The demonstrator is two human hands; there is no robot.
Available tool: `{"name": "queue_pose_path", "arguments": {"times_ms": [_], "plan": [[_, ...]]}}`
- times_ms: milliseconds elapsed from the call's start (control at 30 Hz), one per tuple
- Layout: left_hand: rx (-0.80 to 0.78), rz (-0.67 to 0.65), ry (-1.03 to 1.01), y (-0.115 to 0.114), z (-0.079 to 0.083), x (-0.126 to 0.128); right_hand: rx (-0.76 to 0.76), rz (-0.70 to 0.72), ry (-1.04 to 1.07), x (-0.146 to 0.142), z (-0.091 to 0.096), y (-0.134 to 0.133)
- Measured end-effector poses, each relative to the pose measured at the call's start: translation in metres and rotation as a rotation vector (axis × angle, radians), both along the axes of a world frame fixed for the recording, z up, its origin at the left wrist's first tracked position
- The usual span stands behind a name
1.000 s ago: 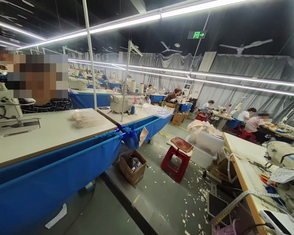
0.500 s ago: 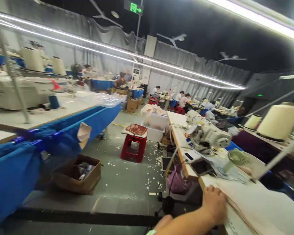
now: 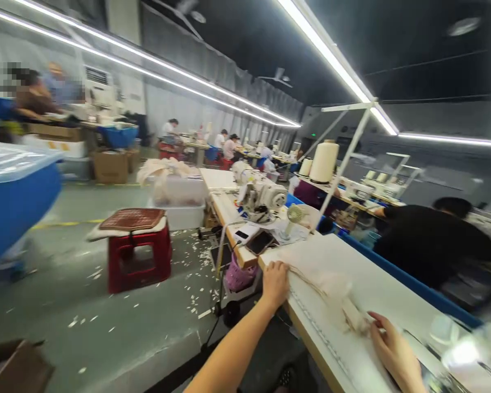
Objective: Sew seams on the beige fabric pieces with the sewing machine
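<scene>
My left hand is at the near left corner of a white sewing table, its fingers bent together over the end of a thin cream fabric piece. The fabric trails from there across the tabletop, crumpled and blurred toward the right. At that other end my right hand has its thumb and fingers closed on the bunched cloth. Further right, a sewing machine's lit, blurred head shows at the frame edge.
Beyond the table corner are a phone, a small fan and another sewing machine. A red stool stands on the scrap-strewn floor. A co-worker in black bends behind a blue trough.
My view has swung right and down, bringing my right hand, the fabric and the machine at right into sight. My left hand stays at the table corner.
</scene>
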State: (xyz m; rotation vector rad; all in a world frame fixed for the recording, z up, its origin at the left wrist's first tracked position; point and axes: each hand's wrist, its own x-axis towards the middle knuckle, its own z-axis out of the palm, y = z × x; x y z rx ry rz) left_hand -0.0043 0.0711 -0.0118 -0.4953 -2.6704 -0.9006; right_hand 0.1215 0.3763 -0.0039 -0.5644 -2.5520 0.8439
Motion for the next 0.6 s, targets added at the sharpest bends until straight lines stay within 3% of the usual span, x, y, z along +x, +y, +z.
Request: {"name": "queue_pose_path", "arguments": {"times_ms": [400,600], "plan": [[-0.060,-0.006,0.169,-0.002,-0.010,-0.002,0.308,-0.001,-0.128,0.008,0.010,-0.028],[-0.130,-0.009,0.314,-0.004,-0.032,-0.034,0.301,-0.069,-0.111,0.008,0.016,-0.035]]}}
